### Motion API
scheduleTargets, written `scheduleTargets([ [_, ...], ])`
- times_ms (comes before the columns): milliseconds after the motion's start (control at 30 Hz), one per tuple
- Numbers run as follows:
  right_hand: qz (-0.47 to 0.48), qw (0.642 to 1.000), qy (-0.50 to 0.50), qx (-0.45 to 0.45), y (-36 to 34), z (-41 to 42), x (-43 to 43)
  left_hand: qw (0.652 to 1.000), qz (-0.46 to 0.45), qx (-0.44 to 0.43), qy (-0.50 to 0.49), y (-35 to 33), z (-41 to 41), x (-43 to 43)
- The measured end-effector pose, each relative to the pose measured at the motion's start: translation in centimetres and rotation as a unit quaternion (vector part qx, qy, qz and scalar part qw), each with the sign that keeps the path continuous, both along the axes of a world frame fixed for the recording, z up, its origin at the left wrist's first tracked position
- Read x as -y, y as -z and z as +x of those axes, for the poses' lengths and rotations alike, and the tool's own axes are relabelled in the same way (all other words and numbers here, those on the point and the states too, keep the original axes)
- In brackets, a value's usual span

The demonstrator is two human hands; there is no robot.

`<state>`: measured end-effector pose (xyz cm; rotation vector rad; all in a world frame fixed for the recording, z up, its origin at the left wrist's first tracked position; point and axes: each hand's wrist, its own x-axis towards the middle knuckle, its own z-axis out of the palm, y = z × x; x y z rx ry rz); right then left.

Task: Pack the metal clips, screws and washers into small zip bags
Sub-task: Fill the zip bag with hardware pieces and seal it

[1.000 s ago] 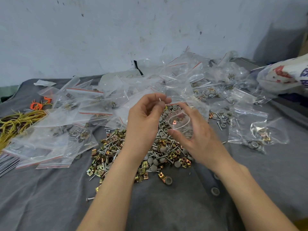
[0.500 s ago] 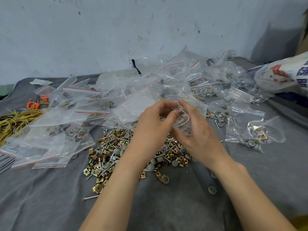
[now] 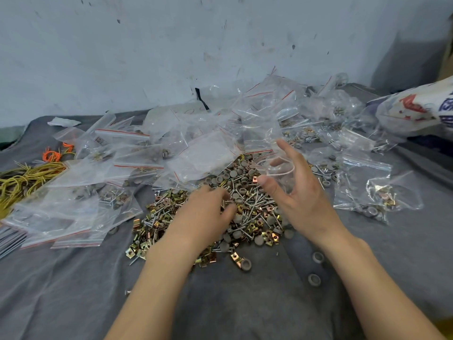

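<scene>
A pile of brass clips, screws and grey washers (image 3: pixel 247 204) lies on the grey cloth (image 3: pixel 245 310) in the middle. My left hand (image 3: pixel 206 217) rests palm down on the pile's left part, fingers bent onto the hardware, with nothing visibly pinched. Just above the pile's right side, my right hand (image 3: pixel 301 200) holds a small clear zip bag (image 3: pixel 282 171) between thumb and fingers, its mouth towards the left hand. What the bag contains is not visible.
Many clear zip bags (image 3: pixel 137 153) lie heaped left and behind the pile. Filled bags (image 3: pixel 372 192) lie to the right. Yellow wires (image 3: pixel 22 177) sit at far left, a large printed bag (image 3: pixel 414 111) at far right. Loose washers (image 3: pixel 318 257) lie near my right forearm.
My left hand left the bag's mouth and dropped onto the pile. My right hand still holds the small bag, now slightly further right and spread wider.
</scene>
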<state>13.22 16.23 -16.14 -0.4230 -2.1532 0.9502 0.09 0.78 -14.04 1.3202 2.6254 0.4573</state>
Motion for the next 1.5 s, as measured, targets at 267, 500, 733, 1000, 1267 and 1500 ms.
scheduleTargets([
  [267,-0.013,1.000,0.010,0.000,-0.2,0.1,0.2,0.998,-0.048,-0.045,-0.023,0.5,0.5,0.6],
  [500,-0.011,1.000,0.020,0.000,-0.2,0.1,0.1,0.999,-0.020,-0.044,-0.023,0.1,-0.4,0.2],
  [733,-0.016,1.000,0.013,0.005,-0.2,0.1,0.3,0.999,0.004,-0.039,-0.016,0.3,-0.6,0.5],
  [1000,-0.007,1.000,0.005,0.012,-0.2,0.1,0.4,0.969,0.241,0.007,-0.052,-0.8,-1.0,0.3],
  [1267,0.053,0.998,0.002,0.022,0.4,-0.4,0.6,0.940,0.324,0.103,0.015,-2.8,0.2,-1.7],
  [1500,0.099,0.995,0.005,0.024,0.4,-0.3,0.9,0.943,0.317,0.072,0.066,-3.7,1.7,-3.0],
])
